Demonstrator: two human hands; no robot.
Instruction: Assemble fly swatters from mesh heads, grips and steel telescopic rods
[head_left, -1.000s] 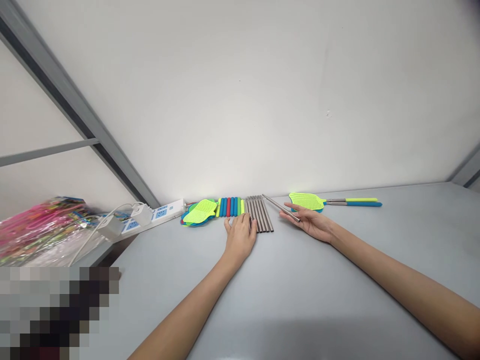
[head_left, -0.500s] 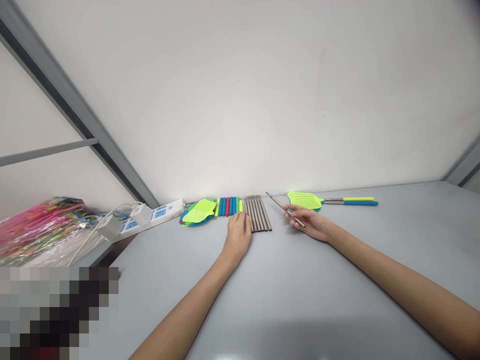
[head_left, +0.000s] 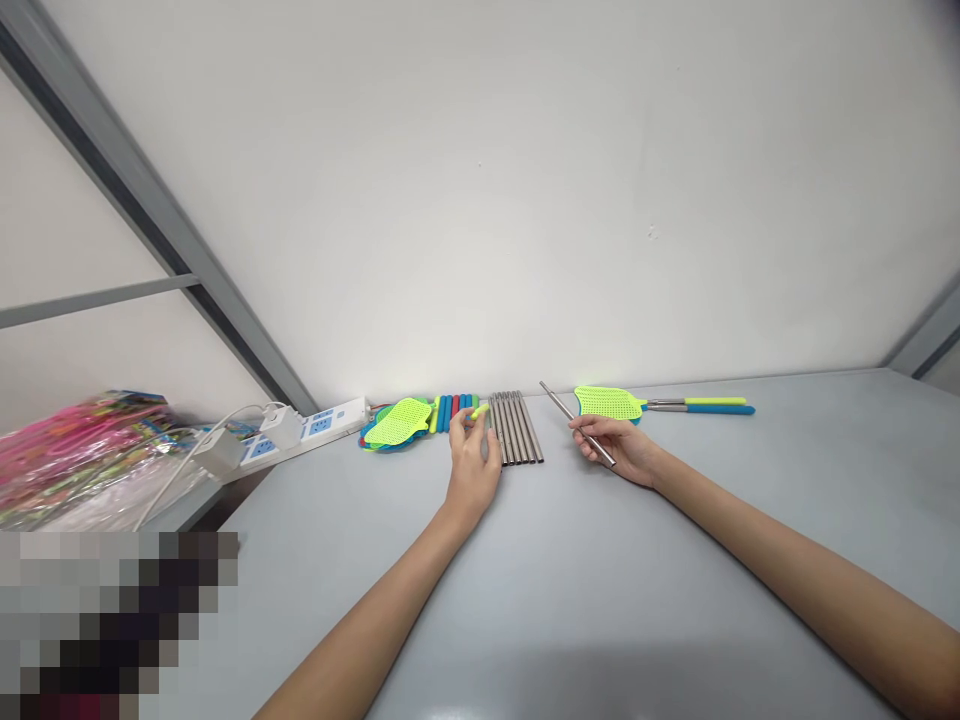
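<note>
My right hand (head_left: pixel 619 448) is closed around a telescopic metal rod (head_left: pixel 559 402), which slants with its thin end up and to the left. At the right end of the row of handle sleeves, my left hand (head_left: pixel 474 460) has its fingers on a yellow-green handle sleeve (head_left: pixel 479 411), now tilted between them. Several blue, red and green handle sleeves (head_left: pixel 455 412) lie side by side to its left, partly behind the fingers. Right beside that hand is a row of several metal rods (head_left: pixel 517 428). Left of the sleeves rests a pile of perforated fly swatter heads (head_left: pixel 397 424), a yellow-green one on top.
Behind my right hand lie fly swatters with a yellow-green head (head_left: pixel 607 402) and yellow and blue handles (head_left: pixel 720 408). A white power strip (head_left: pixel 334 420) with plugged-in chargers and a cable stands at the left. Beyond are plastic-wrapped pink goods (head_left: pixel 82 450). A wall rises behind the grey table (head_left: pixel 570 600).
My left fingers have lifted and the yellow-green sleeve has gone from lying in the row to tilted between them. My right hand has shifted slightly right and down with the rod.
</note>
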